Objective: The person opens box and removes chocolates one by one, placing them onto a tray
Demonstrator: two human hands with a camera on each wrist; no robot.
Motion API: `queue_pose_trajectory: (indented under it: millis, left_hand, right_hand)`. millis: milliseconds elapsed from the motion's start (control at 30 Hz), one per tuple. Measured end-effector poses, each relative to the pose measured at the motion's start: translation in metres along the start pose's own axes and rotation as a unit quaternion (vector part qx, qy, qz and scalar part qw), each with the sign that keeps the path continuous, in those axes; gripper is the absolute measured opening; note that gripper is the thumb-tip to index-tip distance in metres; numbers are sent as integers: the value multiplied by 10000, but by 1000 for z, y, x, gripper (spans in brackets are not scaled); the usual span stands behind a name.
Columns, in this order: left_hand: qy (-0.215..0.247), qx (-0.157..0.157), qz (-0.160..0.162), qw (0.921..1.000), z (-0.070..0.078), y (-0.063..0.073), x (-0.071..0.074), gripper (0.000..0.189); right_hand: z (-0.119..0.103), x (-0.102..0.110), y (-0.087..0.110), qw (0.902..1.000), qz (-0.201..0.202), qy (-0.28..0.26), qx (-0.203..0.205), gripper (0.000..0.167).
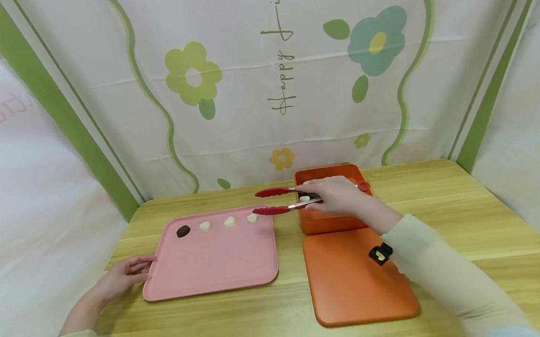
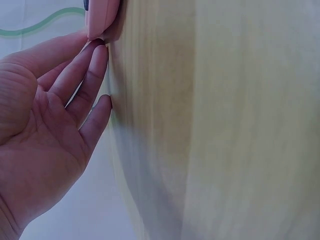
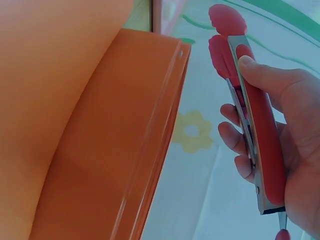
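Nearest on my feed, a flat orange square lid with rounded corners [image 1: 355,283] lies on the pale wood-grain worktop [image 1: 470,227], its far edge right by the box; touching or not, I cannot tell. To its left, my left hand [image 1: 123,275] has loosely extended fingers at the left rim of a pink rectangular tray [image 1: 211,265], seemingly steadying it, how firmly I cannot tell. Along the tray's far side sit one dark brown piece [image 1: 183,231] and three white, roughly heart-shaped pieces [image 1: 229,222] in a spaced row.

Farther right, my right hand [image 1: 341,194] grips the red-and-steel tongs [image 3: 262,135] above a deep orange open box [image 1: 327,225]. The tongs' tips stand apart, pointing left by the tray's far right corner, and I see nothing between them. More dark and white pieces [image 1: 304,199] show inside the box, partly hidden.

I judge the step in hand to be tong work between box and tray, the tongs unloaded; next I'd want the tips lined up over one piece, then narrowed gently.

A strip of worktop separates tray from box, with more room to the box's right. The box wall looks higher than the tray's rim, so I'd lift before crossing. Beyond, a white flower-printed curtain [image 1: 247,122] limits reach.
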State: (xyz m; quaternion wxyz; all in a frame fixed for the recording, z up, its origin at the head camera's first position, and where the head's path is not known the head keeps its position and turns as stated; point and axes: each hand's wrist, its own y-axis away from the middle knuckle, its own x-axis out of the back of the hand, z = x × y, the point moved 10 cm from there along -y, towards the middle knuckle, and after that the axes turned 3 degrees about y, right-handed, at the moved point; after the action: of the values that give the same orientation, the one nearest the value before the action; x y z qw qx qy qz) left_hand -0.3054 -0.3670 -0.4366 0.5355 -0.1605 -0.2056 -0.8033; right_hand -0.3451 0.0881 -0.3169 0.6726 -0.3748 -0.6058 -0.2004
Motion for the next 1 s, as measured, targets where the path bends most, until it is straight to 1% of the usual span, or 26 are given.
queue_pose_trajectory:
  millis: [133,233,300,433,600,867,1000]
  left_hand:
    - [6,6,16,10000,-1,0,1,51]
    - [2,-4,9,10000,-1,0,1,52]
    - [-20,-13,2,10000,0,0,1,52]
    - [-2,12,-20,10000,0,0,0,52]
    - [-53,69,-18,10000,0,0,-1,52]
    - [-136,195,116,9997,-2,0,2,52]
    - [-126,197,112,9997,-1,1,1,51]
  right_hand:
    - [5,9,17,9996,272,-4,-15,53]
    - [8,13,28,9994,349,2,-68,56]
    - [10,14,36,9993,337,-17,-131,56]
    - [15,13,50,9995,183,-71,-258,55]
    - [21,17,65,9995,139,-109,-277,55]
    - [38,22,82,9993,126,107,-336,55]
    - [45,28,89,9990,157,209,-351,54]
